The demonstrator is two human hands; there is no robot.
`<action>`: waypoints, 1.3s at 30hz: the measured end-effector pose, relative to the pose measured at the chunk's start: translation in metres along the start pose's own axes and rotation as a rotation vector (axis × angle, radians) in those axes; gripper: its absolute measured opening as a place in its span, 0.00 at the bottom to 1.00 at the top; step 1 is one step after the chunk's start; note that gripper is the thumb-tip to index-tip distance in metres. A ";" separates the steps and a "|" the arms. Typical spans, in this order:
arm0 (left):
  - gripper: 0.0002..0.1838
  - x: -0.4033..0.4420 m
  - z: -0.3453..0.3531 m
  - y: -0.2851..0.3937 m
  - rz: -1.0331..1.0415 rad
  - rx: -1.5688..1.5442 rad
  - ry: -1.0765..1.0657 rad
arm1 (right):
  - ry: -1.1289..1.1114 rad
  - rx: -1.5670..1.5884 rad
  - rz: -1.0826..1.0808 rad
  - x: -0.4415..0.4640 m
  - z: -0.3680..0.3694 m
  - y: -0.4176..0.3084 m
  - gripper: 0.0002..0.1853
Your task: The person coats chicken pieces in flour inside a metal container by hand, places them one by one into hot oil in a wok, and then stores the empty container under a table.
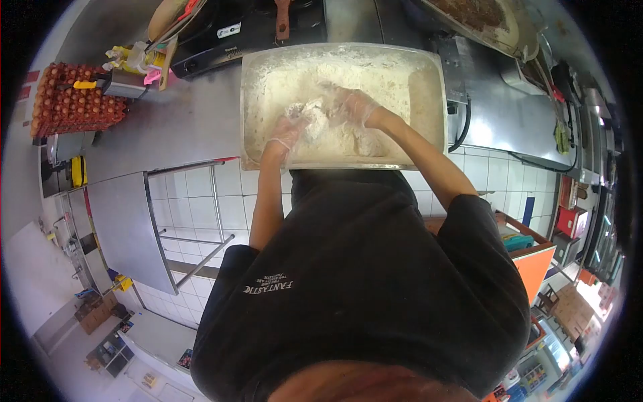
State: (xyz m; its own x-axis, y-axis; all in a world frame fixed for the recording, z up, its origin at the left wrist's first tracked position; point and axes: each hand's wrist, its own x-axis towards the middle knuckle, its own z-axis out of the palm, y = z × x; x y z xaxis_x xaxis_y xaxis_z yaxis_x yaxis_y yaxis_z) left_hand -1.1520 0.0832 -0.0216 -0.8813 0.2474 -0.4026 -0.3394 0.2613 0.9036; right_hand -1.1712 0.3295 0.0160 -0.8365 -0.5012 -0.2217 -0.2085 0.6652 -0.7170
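Note:
A wide metal tray (425,151) holds pale flour (288,77) spread over its bottom. Inside it, my left hand (289,128), in a clear plastic glove, grips a flour-coated piece (315,119) at the tray's left centre. My right hand (355,107), also gloved, is just to the right of that piece, over the flour; its fingers are blurred, and whether it holds anything is unclear. Another floury lump (367,143) lies below my right hand, near the tray's front edge.
Stacked egg trays (77,100) stand on the steel counter (194,120) at the left. A black stove (231,40) sits behind it. At the upper right is a large pan (522,37) with brown contents. An orange-sided cabinet (536,271) stands at my right.

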 end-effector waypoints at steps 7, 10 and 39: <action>0.28 0.011 0.004 0.018 -0.050 0.239 -0.125 | -0.090 0.257 -0.322 -0.003 0.002 0.025 0.29; 0.32 0.012 0.008 0.023 0.166 0.340 -0.044 | -0.045 0.412 -0.327 -0.012 -0.003 0.032 0.23; 0.49 -0.008 0.012 0.004 -0.134 0.926 -0.204 | 0.339 0.396 0.153 -0.079 -0.060 0.079 0.11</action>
State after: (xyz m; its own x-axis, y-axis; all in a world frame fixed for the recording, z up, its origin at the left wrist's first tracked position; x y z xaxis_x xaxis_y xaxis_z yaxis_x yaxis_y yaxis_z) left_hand -1.1425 0.0938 -0.0166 -0.7501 0.2967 -0.5910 0.0383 0.9117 0.4092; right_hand -1.1515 0.4549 0.0161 -0.9726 -0.1645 -0.1642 0.0806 0.4240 -0.9021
